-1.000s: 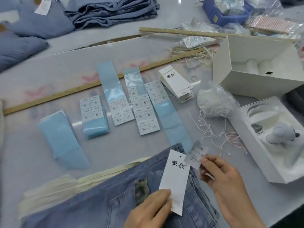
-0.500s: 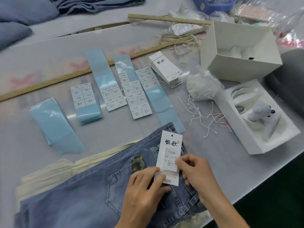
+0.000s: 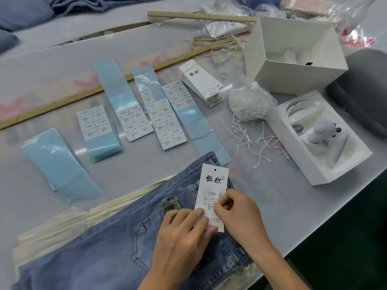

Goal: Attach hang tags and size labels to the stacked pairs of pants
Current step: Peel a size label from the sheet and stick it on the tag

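My left hand (image 3: 184, 233) lies flat on the lower end of a white rectangular paper hang tag (image 3: 212, 185), its straight fingers pinning the card down against the faded blue denim pants (image 3: 117, 237) under it. My right hand (image 3: 238, 214) has its thumb and forefinger curled and pinched at the tag's right edge, on the small white size label (image 3: 210, 194) printed "1103#" that sits in the middle of the card. The tag has a punched hole at its top and black brush characters below it. The pants lie at the near edge of the grey desk (image 3: 52, 65), on top of a stack of cream fabric (image 3: 69, 218) that shows to their left.

Past the pants, pale blue backing strips (image 3: 114, 86) lie in a row, several carrying white size stickers (image 3: 95, 122) in pairs. To the right of them sit loose white string loops (image 3: 249, 139), a clear bag of more string (image 3: 249, 101) and a fanned stack of white hang tags (image 3: 201, 82). Near the desk's right edge stands an open white box with a small pale grey device (image 3: 323, 130) in its moulded tray; the box's white lid (image 3: 293, 59) stands beyond it. A long wooden ruler (image 3: 69, 99) runs diagonally behind the strips, with a second one (image 3: 201, 16) farther back. Folded blue garments (image 3: 23, 13) lie at the far left.
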A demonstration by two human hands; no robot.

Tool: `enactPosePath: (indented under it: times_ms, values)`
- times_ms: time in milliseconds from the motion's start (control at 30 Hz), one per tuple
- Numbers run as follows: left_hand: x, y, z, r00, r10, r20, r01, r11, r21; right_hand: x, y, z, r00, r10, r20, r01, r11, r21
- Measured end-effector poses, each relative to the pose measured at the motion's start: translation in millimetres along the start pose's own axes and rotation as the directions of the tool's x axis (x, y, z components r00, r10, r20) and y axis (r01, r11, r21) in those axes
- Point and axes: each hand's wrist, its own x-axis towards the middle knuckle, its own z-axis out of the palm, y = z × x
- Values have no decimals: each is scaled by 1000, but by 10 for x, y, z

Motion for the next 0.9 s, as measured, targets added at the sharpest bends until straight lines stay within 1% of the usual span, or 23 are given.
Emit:
enactPosePath:
  times_ms: [100, 167, 267, 367, 400, 433, 467, 500, 533, 600, 633, 667, 700, 733, 767, 800, 833, 867, 900]
  values:
    - [46, -35, -22, 996, 72, 42, -73, 997, 16, -34, 24, 38, 997, -66, -46, 64, 997, -45]
    - [15, -45, -18, 993, 105, 59, -107, 994, 31, -57, 30, 34, 997, -53, -54, 54, 999, 3]
    - [-42, -53, -2, 991, 116, 70, -118, 992, 32, -39, 36, -34, 998, -24, -66, 35, 986, 163]
    - [-79, -45, 26, 994, 95, 49, -97, 995, 34, -31, 24, -115, 990, -44, -136, 96, 909, 406]
    - [-98, -37, 40, 995, 89, 37, -91, 995, 36, -34, 19, -115, 996, -22, -87, 64, 853, 518]
    - [-118, -29, 51, 996, 89, 31, -90, 995, 37, -42, -4, -100, 1000, 0, 22, -13, 780, 625]
    - [-141, -22, 60, 995, 93, 32, -94, 995, 38, -50, -11, -73, 992, 1, 125, -87, 726, 682]
    - [-160, -19, 65, 995, 97, 32, -98, 994, 40, -48, -18, -53, 985, 6, 175, -131, 684, 718]
    - [-172, -21, 62, 995, 98, 33, -99, 994, 42, -29, -15, -42, 990, 21, 143, -122, 654, 747]
    - [-158, -33, 51, 995, 92, 23, -93, 995, 46, 38, -14, -91, 995, 49, -82, 27, 671, 741]
    - [-132, -31, 44, 997, 81, 12, -82, 996, 42, 70, 7, -119, 989, 45, -143, 76, 674, 734]
    - [-101, -29, 34, 998, 62, 0, -62, 998, 28, 78, 17, -143, 993, 23, -119, 77, 638, 766]
    - [-62, -30, 26, 999, 41, -16, -41, 999, 9, 66, -10, -153, 1000, -16, -12, 19, 581, 814]
    - [-16, -37, 20, 999, 26, -30, -26, 1000, -5, 54, -1, -136, 992, -68, 109, -52, 562, 825]
    - [38, -52, 17, 999, 25, -37, -25, 1000, -5, 48, 19, -120, 980, -110, 165, -67, 601, 796]
    - [97, -71, 21, 999, 34, -34, -34, 999, 2, 67, 60, -121, 984, -127, 121, -5, 667, 745]
    - [166, -92, 30, 999, 44, -29, -44, 999, 8, 131, 103, -147, 992, -125, 10, 84, 722, 687]
    - [236, -112, 35, 999, 44, -28, -44, 999, 5, 228, 158, -193, 988, -92, -127, 153, 750, 643]
    - [310, -135, 44, 999, 30, -35, -31, 999, -13, 363, 215, -253, 971, -43, -237, 186, 758, 625]
